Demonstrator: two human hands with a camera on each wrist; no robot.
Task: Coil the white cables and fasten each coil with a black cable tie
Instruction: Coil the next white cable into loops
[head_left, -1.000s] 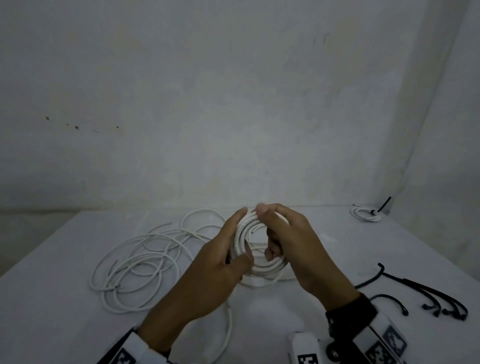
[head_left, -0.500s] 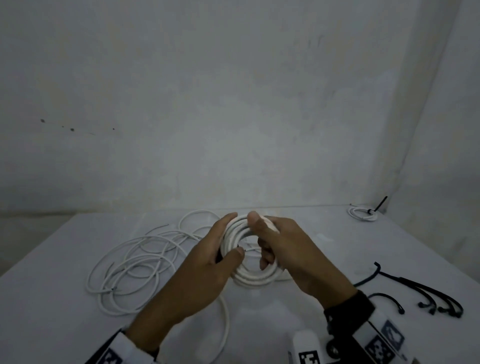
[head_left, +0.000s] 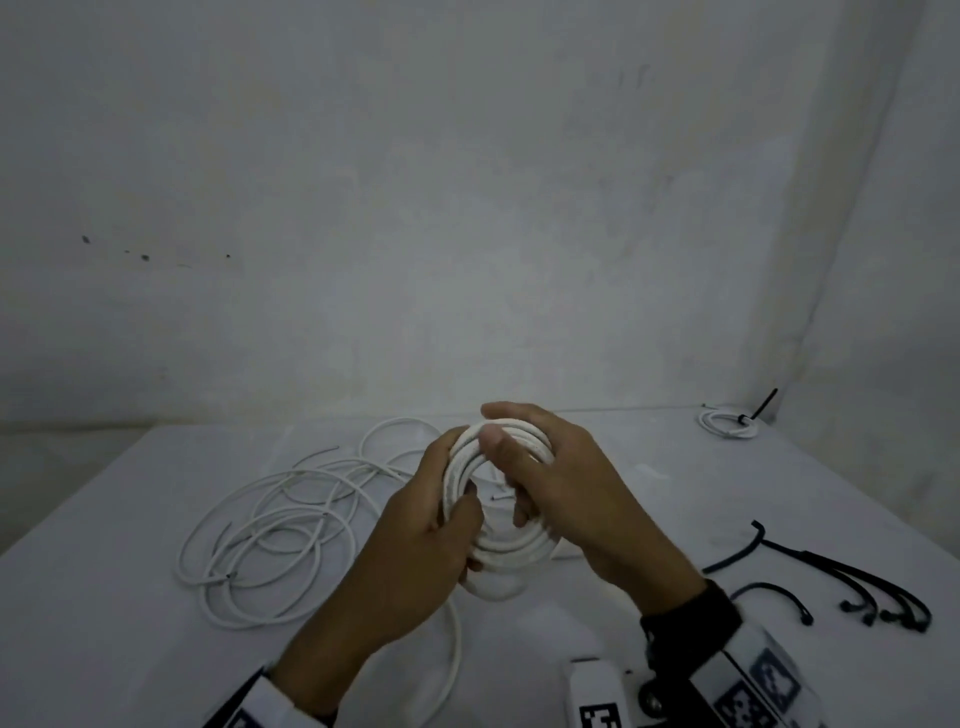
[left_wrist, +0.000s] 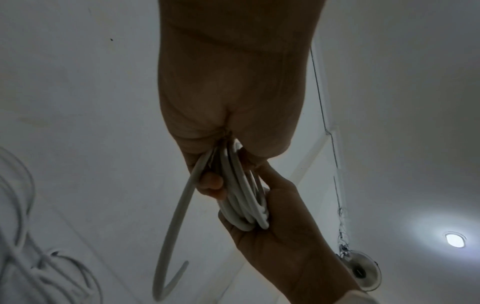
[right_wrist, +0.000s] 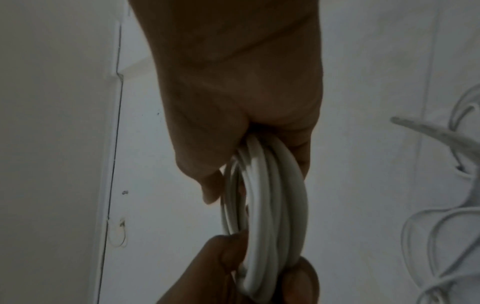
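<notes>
White cable coil (head_left: 498, 519) stands upright at frame centre above the table (head_left: 130, 649), both my grips clamped on it, left hand (head_left: 415, 545) and right hand (head_left: 576, 493), black ties (head_left: 852, 577) lower right, nearer my right.

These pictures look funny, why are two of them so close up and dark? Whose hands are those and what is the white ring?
No robot here, just a person with a camera on the head and one on each wrist. The wide picture is from the head; the close ones look along each hand. The left hand and right hand both grip a white cable coil above the table. Loose white cable lies at the left, black cable ties at the right, and a finished coil in the far corner.
</notes>
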